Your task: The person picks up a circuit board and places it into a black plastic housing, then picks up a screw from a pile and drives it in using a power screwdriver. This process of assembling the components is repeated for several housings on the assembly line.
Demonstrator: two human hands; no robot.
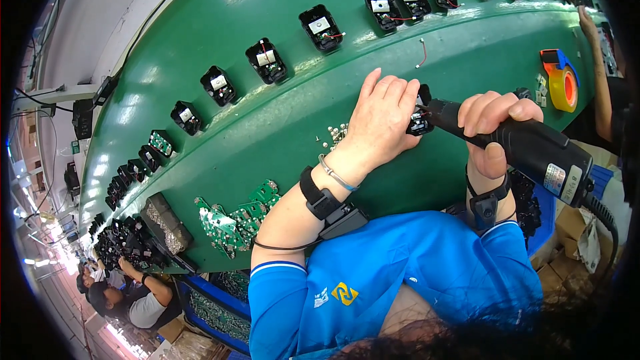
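Note:
My right hand (497, 120) is wrapped round a black corded electric screwdriver (543, 150). Its tip points left into a small black plastic housing (419, 125) on the green table. My left hand (387, 117) lies over the housing's left side and steadies it, with the fingertips partly hidden. Just left of that wrist is a small pile of silvery screws (337, 135). A short red-and-black wire (422, 53) lies beyond my hands.
Open black housings (321, 27) line the far side of the green table (300, 117). Green circuit boards (240, 220) and a metal-coloured block (167, 223) lie to the left. A tape dispenser (562, 83) stands at right. Blue bins (213, 313) sit below the edge; other people work at both ends.

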